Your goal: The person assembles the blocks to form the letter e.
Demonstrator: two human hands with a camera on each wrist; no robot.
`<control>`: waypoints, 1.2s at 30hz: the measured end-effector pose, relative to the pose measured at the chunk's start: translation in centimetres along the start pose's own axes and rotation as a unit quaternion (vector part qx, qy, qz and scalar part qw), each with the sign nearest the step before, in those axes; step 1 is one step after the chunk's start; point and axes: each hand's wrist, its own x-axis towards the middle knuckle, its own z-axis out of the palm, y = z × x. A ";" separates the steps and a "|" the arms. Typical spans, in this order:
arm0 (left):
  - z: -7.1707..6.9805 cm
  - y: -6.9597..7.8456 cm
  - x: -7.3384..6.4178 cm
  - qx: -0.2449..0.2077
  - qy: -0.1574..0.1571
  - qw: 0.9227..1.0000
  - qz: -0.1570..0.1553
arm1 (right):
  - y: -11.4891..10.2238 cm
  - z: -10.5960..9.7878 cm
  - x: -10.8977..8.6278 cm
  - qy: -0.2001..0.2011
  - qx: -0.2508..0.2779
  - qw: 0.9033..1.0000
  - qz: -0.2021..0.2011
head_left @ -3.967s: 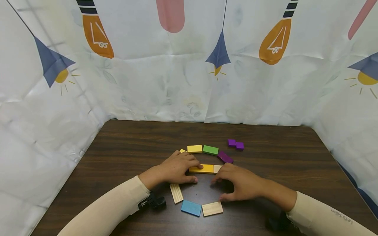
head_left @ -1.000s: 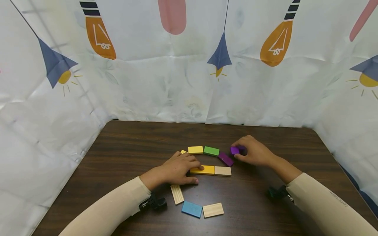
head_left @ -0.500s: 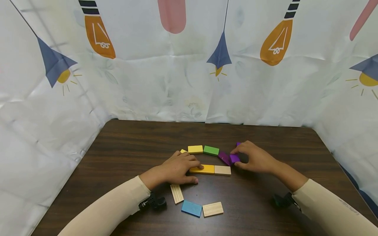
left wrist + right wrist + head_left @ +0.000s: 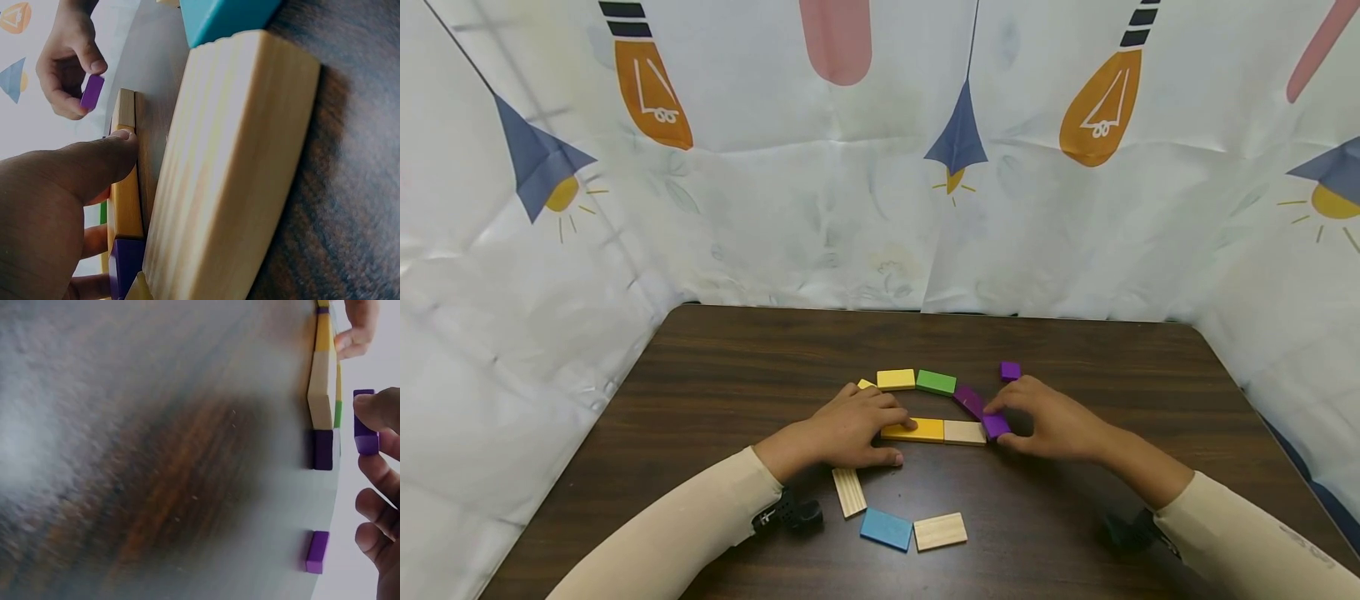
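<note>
In the head view my right hand (image 4: pixel 1060 421) pinches a small purple block (image 4: pixel 996 427) between thumb and fingers, at the right end of a straight row of blocks. The right wrist view shows this purple block (image 4: pixel 365 425) raised off the table. My left hand (image 4: pixel 850 429) lies over the row's left part, fingers spread and touching the orange block (image 4: pixel 927 431). A plain wooden block (image 4: pixel 964 432) adjoins that orange one. Under the left hand, a dark purple block (image 4: pixel 126 267) shows in the left wrist view.
Behind the row, yellow (image 4: pixel 896 380), green (image 4: pixel 937 382) and dark purple (image 4: pixel 968 402) blocks form an arc. A loose purple block (image 4: pixel 1011 371) lies farther back. Nearer are a striped wooden block (image 4: pixel 850 492), a blue block (image 4: pixel 886 529) and another wooden block (image 4: pixel 940 532).
From near the plain wooden block, my right hand went to the back-right purple pair, took one block and brought it toward me to the row's right end. My left hand has stayed put.
</note>
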 end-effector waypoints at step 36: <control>0.2 -0.1 0.0 0.003 0.003 1.000 0.000 | -3.4 2.8 -1.5 -0.077 0.054 0.995 -0.037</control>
